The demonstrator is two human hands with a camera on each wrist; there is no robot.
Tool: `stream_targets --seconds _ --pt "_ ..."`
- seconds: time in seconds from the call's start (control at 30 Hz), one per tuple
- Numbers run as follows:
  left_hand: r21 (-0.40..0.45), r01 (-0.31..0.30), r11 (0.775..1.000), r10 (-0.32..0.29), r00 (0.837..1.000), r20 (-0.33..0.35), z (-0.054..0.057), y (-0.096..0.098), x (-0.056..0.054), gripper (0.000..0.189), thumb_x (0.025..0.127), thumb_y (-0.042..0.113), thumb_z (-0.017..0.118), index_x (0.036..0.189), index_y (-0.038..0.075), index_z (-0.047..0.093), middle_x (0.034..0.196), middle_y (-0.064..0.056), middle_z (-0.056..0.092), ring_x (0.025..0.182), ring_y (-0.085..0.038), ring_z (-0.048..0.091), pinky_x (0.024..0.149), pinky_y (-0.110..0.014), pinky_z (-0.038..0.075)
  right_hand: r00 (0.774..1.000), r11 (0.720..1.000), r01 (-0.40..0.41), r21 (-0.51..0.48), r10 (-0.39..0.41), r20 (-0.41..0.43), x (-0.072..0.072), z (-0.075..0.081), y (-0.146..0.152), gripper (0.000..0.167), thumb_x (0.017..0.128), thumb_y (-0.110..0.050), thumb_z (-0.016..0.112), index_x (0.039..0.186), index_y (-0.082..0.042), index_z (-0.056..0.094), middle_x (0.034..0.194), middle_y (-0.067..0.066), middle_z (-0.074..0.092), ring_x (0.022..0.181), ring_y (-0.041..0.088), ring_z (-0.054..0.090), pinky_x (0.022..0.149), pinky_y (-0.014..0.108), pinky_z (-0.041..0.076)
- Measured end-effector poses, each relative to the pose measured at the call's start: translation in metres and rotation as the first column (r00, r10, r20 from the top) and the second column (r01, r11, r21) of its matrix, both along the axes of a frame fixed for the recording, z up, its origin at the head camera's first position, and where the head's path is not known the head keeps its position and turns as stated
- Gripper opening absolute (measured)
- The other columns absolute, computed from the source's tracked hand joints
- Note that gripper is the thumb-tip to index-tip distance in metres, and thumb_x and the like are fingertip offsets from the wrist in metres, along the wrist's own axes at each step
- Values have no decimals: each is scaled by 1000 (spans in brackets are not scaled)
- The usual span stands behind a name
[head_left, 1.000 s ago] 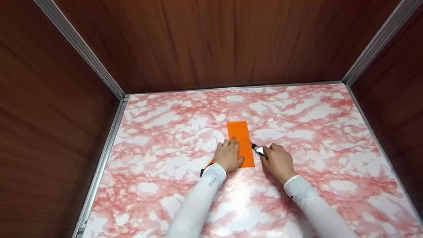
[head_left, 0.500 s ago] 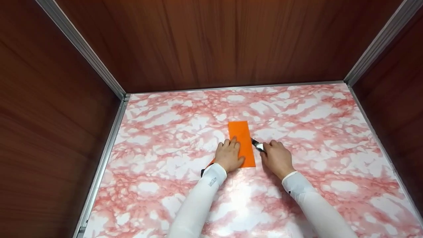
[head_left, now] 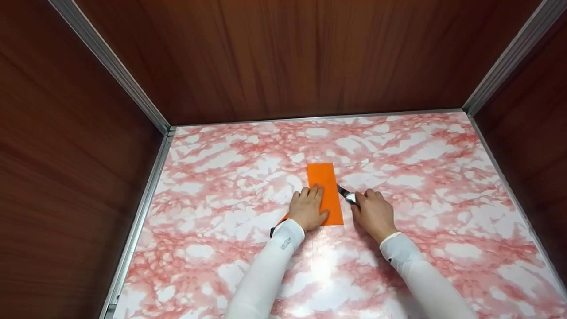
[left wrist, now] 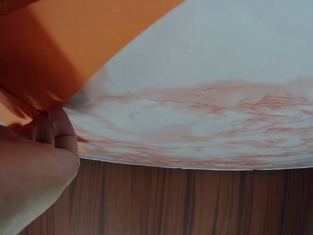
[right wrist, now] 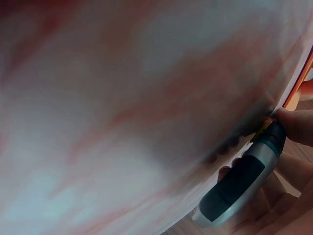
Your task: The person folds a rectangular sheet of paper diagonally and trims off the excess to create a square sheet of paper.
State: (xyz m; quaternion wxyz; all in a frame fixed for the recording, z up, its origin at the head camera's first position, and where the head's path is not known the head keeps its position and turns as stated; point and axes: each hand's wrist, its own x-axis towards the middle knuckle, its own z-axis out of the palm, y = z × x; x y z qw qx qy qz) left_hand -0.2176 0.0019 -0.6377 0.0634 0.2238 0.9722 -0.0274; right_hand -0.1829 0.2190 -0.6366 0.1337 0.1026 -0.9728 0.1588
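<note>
An orange sheet of paper [head_left: 322,173], seemingly folded, lies on the marbled tabletop. Spread over it, my left hand [head_left: 306,208] presses it down, and an orange corner shows beside the left wrist. The left wrist view shows those fingertips [left wrist: 61,125] against the orange paper [left wrist: 93,39]. Just right of the paper's long edge, my right hand [head_left: 374,215] grips a utility knife [head_left: 350,197], its tip at or very near that edge. In the right wrist view the knife's grey and black handle [right wrist: 237,183] lies within the right hand [right wrist: 296,196]; the blade is mostly hidden.
Pink and white marbled tabletop [head_left: 212,195] surrounds both hands. Dark wood panels stand at the back [head_left: 283,62], left [head_left: 79,177] and right [head_left: 527,146], joined by metal rails [head_left: 150,106].
My right hand has slid the knife slightly forward along the paper's right edge, mostly in the first half second. The left hand stays on the paper.
</note>
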Motion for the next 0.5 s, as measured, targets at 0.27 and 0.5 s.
stream_targets --seconds 0.27,0.5 --pt "22 -25 999 24 999 28 2 1 -8 76 92 66 41 151 19 35 160 -4 21 133 -23 30 97 -41 31 999 999 -37 3 37 -31 -5 0 -7 25 83 -19 75 102 -6 70 83 9 53 74 33 52 56 47 43" --pt "9 -2 1000 2 1000 29 3 5 -10 78 91 67 41 151 18 37 159 -6 23 133 -25 31 97 -43 32 1000 999 -23 26 24 -5 -12 0 -7 31 85 -21 74 110 -5 70 85 10 53 76 32 52 58 48 45"
